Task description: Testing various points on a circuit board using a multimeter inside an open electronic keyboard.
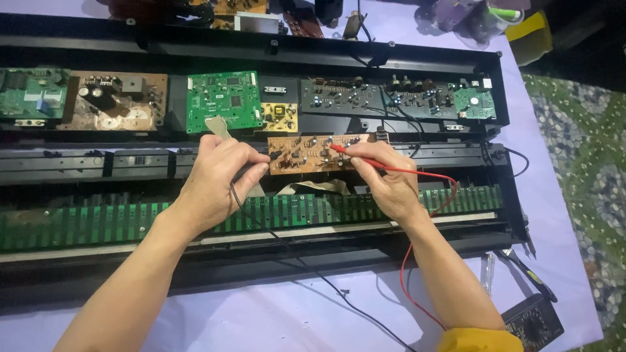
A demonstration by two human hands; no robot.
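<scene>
The right hand [385, 179] pinches a red probe [345, 151] onto the brown circuit board [313, 153]. The left hand [218, 179], at the board's left edge, grips a black probe [251, 171]. Both tips are best held steady on single solder points.

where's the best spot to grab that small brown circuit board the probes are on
Probably the brown circuit board by its long bare edges, pinched from the near side at its lower edge. Its face is crowded with components, and the left hand and right hand with the red probe cover both ends.
</scene>
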